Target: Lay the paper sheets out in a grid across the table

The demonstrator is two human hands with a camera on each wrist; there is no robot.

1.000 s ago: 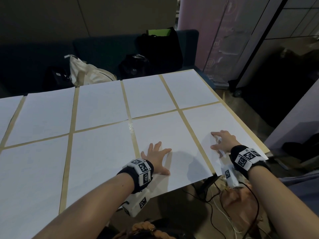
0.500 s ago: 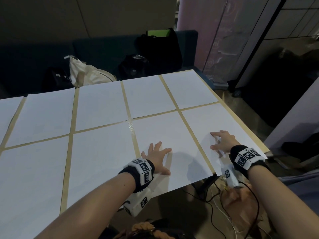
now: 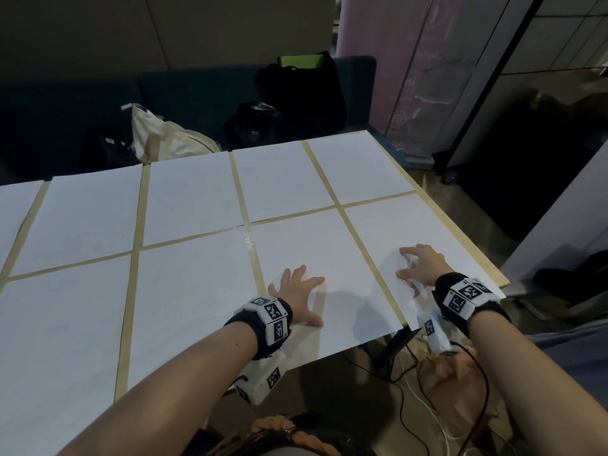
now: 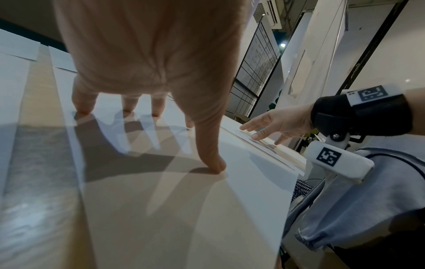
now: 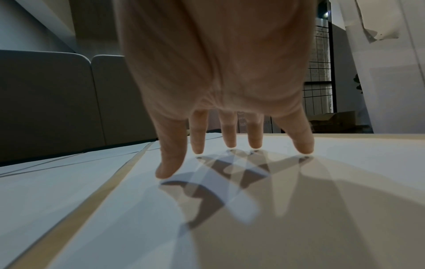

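- Head view shows us white rectangular paper sheets [image 3: 197, 195] lying flat in a grid across the tan worktop [image 3: 136, 225], thin strips of bare wood between them.
- Our left hand [image 3: 301, 296] rests on the near middle sheet [image 3: 316, 255], fingers [image 4: 210, 145] spread straight, tips pressing the smooth paper.
- Our right hand [image 3: 422, 264] sits on the near right sheet [image 3: 411, 225], fingers [image 5: 302, 138] splayed and arched, tips touching; it grips nothing.
- Both near sheets overhang the worktop's front edge.
- A cream cloth bag [image 3: 164, 139] sits behind.
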